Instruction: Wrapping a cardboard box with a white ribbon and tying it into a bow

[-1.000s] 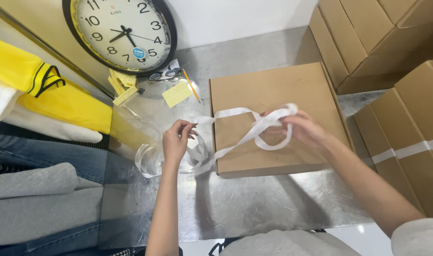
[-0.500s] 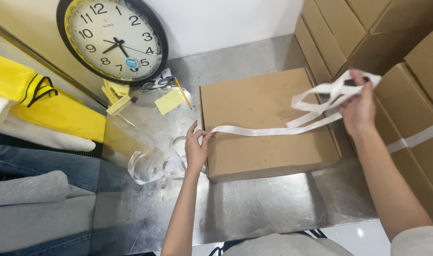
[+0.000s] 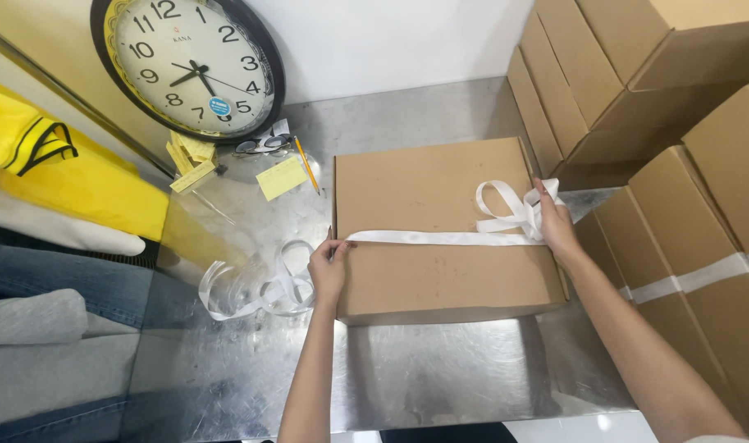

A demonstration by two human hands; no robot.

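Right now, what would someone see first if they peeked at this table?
Probably the big brown cardboard box in the middle of the shiny metal table, with a white ribbon stretched across its top between the left hand and right hand. A large round clock leans at the back left.

The stacked boxes [image 3: 637, 74] run off the right edge.

We see open metal table [image 3: 440, 369] in front of the cardboard box [image 3: 440, 238], so a hand can pass freely there. On the right, stacked cartons [image 3: 678, 205] stand close against the box and leave almost no gap. On the left, loose white strap [image 3: 251, 291] lies in loops, and behind it a pencil [image 3: 307, 164], yellow notes [image 3: 280, 177] and the wall clock [image 3: 190, 67] take the far corner.
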